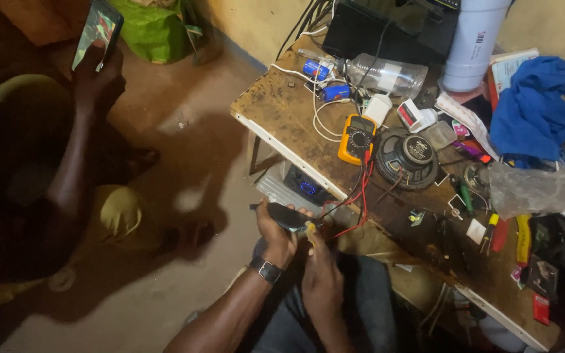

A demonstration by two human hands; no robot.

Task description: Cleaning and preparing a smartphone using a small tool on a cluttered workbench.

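1. Dark plastic and scuffed, stained wood fill the scene: a person seated at the near edge of a cluttered workbench (pixel 282 108) holds a slim black handset-shaped device (pixel 287 216) just off that edge, above the lap.
2. The left hand (pixel 274 238), a dark watch (pixel 269 270) strapped on its wrist, is curled tightly around the device from below, fingers wrapped over its body.
3. The right hand (pixel 320 271) is nearly closed, fingertips pinching a small yellow-tipped tool (pixel 310 228) against the device's near end; whether the tool touches it cannot be told.
4. Red and black leads (pixel 359 196) trail from the hands up over the bench edge to a yellow multimeter (pixel 357 138) with a round dial, lying near the bench's middle.
5. Just beside the meter sits a round black loudspeaker (pixel 407 158), its cone facing up.
6. Toward the far edge lie a clear plastic bottle (pixel 385 74) on its side, blue cylindrical cells (pixel 325 80) and looping white cable (pixel 318 117).
7. A crumpled blue cloth (pixel 535 108) is heaped at the far right corner, beside a tall white cylinder (pixel 473 42).
8. On the earthen floor (pixel 184 131) at left, another person's hand (pixel 97 77) holds up a lit phone (pixel 98 33).
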